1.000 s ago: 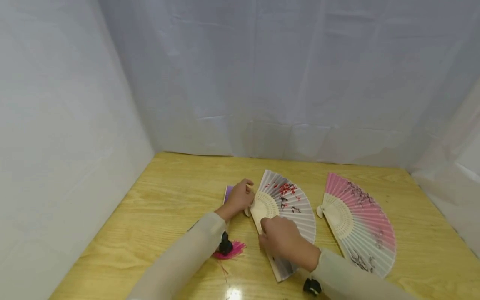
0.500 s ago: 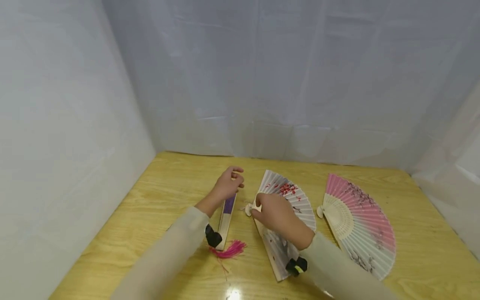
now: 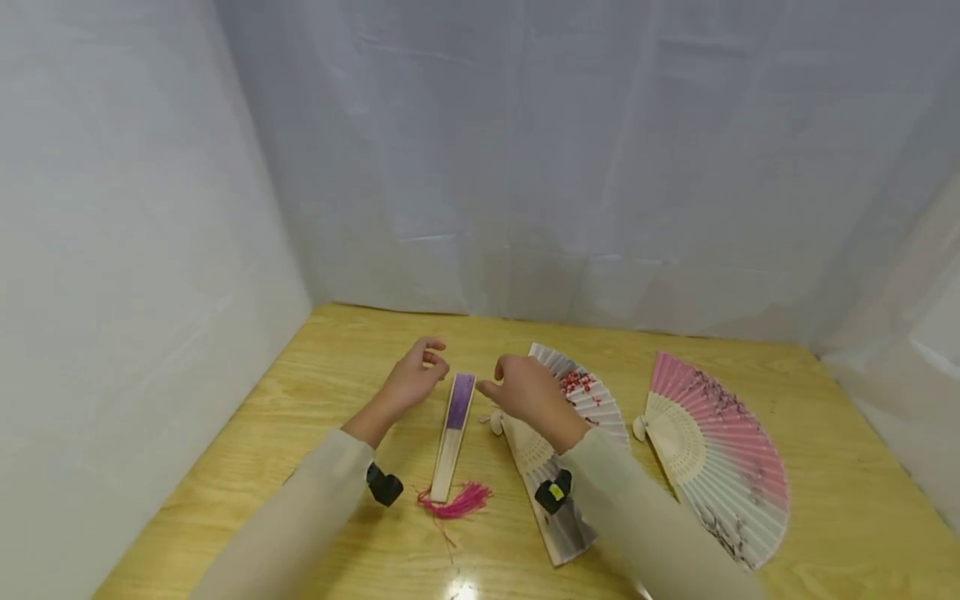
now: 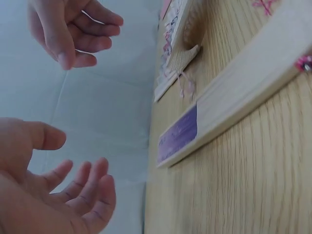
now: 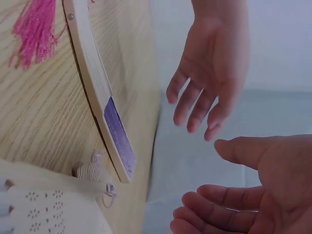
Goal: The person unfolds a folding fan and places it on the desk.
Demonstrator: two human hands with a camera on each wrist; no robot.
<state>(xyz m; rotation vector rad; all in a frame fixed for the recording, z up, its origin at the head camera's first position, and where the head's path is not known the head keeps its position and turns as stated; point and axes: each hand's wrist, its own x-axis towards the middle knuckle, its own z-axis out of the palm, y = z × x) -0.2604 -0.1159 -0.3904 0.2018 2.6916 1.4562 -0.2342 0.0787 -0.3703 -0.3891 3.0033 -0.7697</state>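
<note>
A folded fan (image 3: 453, 437) with a purple cloth end and a pink tassel (image 3: 463, 500) lies on the wooden table between my hands. My left hand (image 3: 411, 379), fingers loosely bent and holding nothing, hovers to the left of its purple end. On the other side my right hand (image 3: 528, 392) hovers with thumb and fingers apart, nothing between them. Beneath the right hand and sleeve lies a spread fan (image 3: 536, 458), white and grey with red blossoms, partly covered. In the right wrist view, the folded fan (image 5: 95, 80) lies apart from both hands.
Farther right lies another spread fan (image 3: 720, 450), pink fading to pale green with dark branches. White sheeting (image 3: 465, 167) hangs behind the table (image 3: 322, 358) and along both sides. A black wrist camera (image 3: 384, 485) sits at the left cuff.
Both hands have left the white and grey spread fan. The left hand has moved left past the folded fan, uncovering it; the right hand has moved up and left.
</note>
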